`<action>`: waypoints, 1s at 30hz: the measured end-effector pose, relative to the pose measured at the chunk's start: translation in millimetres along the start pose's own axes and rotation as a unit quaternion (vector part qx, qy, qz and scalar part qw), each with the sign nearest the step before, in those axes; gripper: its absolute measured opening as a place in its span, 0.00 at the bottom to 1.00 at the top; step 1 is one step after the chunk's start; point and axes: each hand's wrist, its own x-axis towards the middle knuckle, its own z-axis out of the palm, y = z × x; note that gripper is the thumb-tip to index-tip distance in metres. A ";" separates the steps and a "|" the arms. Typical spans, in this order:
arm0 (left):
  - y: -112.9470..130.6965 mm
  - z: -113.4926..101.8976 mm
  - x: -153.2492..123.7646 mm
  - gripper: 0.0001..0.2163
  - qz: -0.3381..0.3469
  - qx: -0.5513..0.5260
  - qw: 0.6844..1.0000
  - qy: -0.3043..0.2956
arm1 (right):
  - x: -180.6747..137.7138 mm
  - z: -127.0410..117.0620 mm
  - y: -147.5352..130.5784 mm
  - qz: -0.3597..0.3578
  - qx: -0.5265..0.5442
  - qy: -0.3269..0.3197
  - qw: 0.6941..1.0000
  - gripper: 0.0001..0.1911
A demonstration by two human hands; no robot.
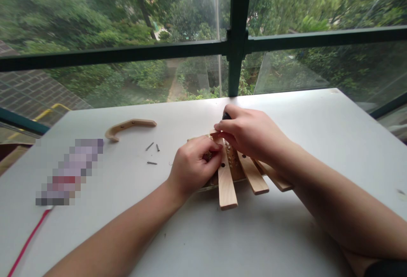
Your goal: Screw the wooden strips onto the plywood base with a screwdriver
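Note:
My left hand [199,158] is closed, thumb and fingers pinched on the far part of a pale wooden slat [227,192] that has a dark hole in it. My right hand [249,131] is closed around a dark-handled tool [226,116]; only a bit of its black handle shows, and its working end is hidden. Beneath both hands is a brown, rough-textured base [234,164], mostly covered. A second slat [255,177] and a third slat [277,177] lie across it to the right, fanned out, near ends jutting past its edge.
Several loose screws [151,162] lie on the white table [127,226] left of my left hand. Behind them is a curved wooden piece [132,123] with holes. A pixelated object [71,171] with a red cord [30,239] lies far left. Windows [127,54] border the table's back.

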 end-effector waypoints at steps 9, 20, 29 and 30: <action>0.1 -0.1 2.2 0.06 0.005 0.008 1.000 -0.018 | -0.8 -2.0 -1.0 0.007 0.011 -0.009 1.000 0.14; -3.7 1.3 2.8 0.06 0.018 0.005 1.000 -0.013 | -11.3 -37.4 2.3 -0.022 0.277 0.087 0.957 0.29; -1.7 3.2 -1.5 0.01 -0.029 0.018 0.999 0.006 | -10.1 -39.8 1.7 -0.024 0.410 0.056 0.910 0.09; -0.9 3.2 -1.8 0.01 -0.036 0.024 0.999 0.005 | -9.2 -38.1 1.9 -0.022 0.417 0.051 0.907 0.09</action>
